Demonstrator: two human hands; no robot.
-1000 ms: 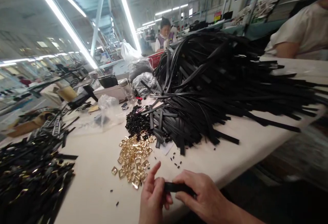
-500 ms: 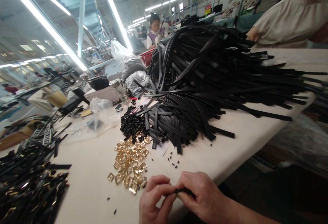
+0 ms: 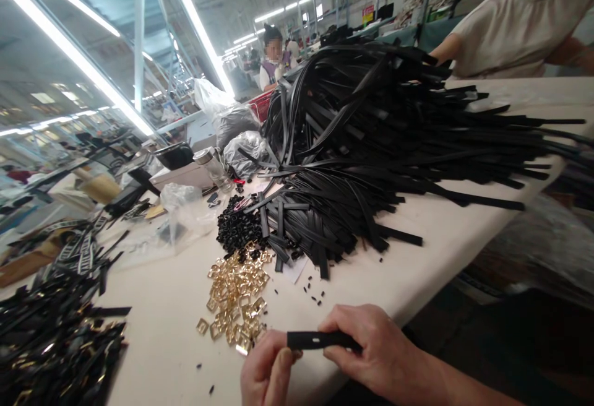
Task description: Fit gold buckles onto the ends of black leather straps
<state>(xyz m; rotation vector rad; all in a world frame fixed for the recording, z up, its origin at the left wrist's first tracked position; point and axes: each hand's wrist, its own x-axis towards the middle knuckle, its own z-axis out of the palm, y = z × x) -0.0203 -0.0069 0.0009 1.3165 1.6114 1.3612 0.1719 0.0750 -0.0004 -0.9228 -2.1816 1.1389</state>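
Observation:
My right hand (image 3: 375, 347) pinches a short black strap (image 3: 315, 339) with a small hole in it, held level above the table's near edge. My left hand (image 3: 266, 372) is curled just left of the strap's free end, fingertips close to it; whether they touch it is unclear. Just beyond my hands lies a heap of gold buckles (image 3: 236, 298). Behind that sits a mound of small black loops (image 3: 236, 226), and a big pile of long black straps (image 3: 371, 140) fills the table's middle.
The white table (image 3: 176, 307) carries finished black straps with buckles (image 3: 51, 332) at the left and clear plastic bags (image 3: 185, 208) at the back. A person in a light shirt (image 3: 510, 28) sits at the far right; another person (image 3: 273, 59) works far behind.
My right hand has drawn the strap out so its end shows flat and level. My left hand slipped lower and off the strap's end. The view drifted slightly right.

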